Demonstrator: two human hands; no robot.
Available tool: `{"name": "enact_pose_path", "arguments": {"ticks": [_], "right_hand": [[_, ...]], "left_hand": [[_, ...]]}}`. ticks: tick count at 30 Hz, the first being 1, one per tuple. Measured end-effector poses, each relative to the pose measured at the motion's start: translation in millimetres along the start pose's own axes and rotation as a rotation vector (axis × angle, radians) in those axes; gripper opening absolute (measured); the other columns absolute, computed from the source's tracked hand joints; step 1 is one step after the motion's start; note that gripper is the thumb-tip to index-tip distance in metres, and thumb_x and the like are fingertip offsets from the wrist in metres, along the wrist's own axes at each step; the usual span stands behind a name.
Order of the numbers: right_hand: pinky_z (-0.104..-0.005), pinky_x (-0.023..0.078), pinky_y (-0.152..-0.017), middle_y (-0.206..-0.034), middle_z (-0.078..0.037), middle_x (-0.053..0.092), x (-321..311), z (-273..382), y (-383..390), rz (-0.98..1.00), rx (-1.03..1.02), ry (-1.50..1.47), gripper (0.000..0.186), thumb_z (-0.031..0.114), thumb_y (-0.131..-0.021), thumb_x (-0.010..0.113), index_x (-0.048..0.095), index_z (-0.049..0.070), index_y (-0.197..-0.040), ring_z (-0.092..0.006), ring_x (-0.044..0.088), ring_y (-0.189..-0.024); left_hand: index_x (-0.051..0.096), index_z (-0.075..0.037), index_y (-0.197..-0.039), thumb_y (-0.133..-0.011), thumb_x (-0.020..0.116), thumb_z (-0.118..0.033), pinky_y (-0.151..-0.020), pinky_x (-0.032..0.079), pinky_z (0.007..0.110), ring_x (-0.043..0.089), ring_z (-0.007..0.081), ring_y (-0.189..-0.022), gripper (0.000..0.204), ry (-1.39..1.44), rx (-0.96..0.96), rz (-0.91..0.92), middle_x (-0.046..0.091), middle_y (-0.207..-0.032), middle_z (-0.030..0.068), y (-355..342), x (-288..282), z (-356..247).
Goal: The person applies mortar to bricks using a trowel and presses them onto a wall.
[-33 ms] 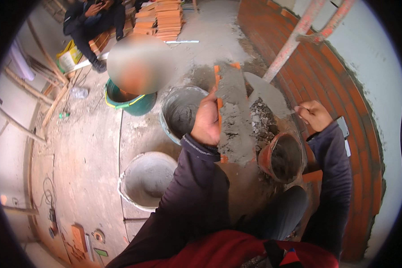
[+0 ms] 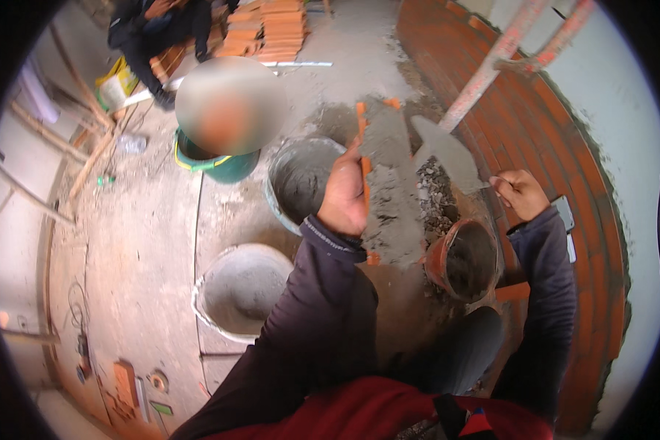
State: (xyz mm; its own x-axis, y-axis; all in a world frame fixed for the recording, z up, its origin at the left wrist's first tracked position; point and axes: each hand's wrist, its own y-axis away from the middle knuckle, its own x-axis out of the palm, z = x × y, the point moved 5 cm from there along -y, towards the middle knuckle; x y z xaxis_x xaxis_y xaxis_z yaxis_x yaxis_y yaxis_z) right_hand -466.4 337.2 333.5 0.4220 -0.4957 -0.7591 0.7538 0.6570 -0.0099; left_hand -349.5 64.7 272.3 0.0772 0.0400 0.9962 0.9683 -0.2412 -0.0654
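My left hand (image 2: 345, 194) is wrapped round the left edge of an orange brick (image 2: 362, 121), its upper face spread with wet grey mortar (image 2: 390, 183). In my right hand (image 2: 519, 194) is the handle of a trowel (image 2: 447, 155). The trowel's mortar-smeared blade points up and left, close to the brick's far right edge; I cannot tell if they touch. Rubble (image 2: 434, 198) lies on the floor below the blade. A small red bucket (image 2: 440, 268) stands between the brick and my right forearm.
A brick wall (image 2: 557, 213) rises along the right, with a red-and-white metal pole (image 2: 484, 77) before it. Left stand a bucket of mortar (image 2: 275, 191), a pale bucket (image 2: 213, 319) and a green bucket (image 2: 235, 170). A person (image 2: 150, 44) sits far left near stacked bricks (image 2: 282, 29).
The trowel blade has turned slightly and shifted right, showing a narrower face. My left hand still holds the brick. The whole view has shifted a little.
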Motion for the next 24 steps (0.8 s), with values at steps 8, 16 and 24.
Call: {"name": "enact_pose_path", "arguments": {"ticks": [8, 16, 24], "right_hand": [[-0.0340, 0.048, -0.068, -0.074, -0.007, 0.060, 108, -13, -52, 0.188, -0.133, 0.122, 0.019, 0.018, -0.095, 0.055, 0.063, 0.000, -0.091, -0.0185, 0.059, -0.072], [-0.0414, 0.054, -0.072, -0.083, -0.016, 0.068, 263, 2, -162, 0.016, -0.218, 0.993, 0.017, 0.012, -0.090, 0.051, 0.064, 0.002, -0.095, -0.0302, 0.068, -0.081], [-0.0431, 0.057, -0.070, -0.084, -0.019, 0.072, 339, 19, -163, 0.107, -0.237, 1.010, 0.017, 0.012, -0.087, 0.053, 0.065, 0.001, -0.092, -0.0323, 0.072, -0.080]], "left_hand": [[0.059, -0.009, -0.115, -0.103, 0.037, -0.041, -0.084, 0.050, 0.043, 0.061, 0.0254, -0.092, 0.042, 0.086, 0.252, -0.153, 0.065, -0.103, 0.0112, -21, 9, 36], [0.047, 0.001, -0.136, -0.100, 0.047, -0.046, -0.102, 0.037, 0.032, 0.048, 0.0218, -0.120, 0.059, -0.041, 0.470, -0.460, 0.052, -0.134, 0.0124, -6, 13, 30], [0.042, 0.003, -0.142, -0.098, 0.046, -0.054, -0.109, 0.029, 0.033, 0.041, 0.0241, -0.132, 0.072, 0.003, 0.387, -0.443, 0.042, -0.147, 0.0148, -31, -30, 17]]}}
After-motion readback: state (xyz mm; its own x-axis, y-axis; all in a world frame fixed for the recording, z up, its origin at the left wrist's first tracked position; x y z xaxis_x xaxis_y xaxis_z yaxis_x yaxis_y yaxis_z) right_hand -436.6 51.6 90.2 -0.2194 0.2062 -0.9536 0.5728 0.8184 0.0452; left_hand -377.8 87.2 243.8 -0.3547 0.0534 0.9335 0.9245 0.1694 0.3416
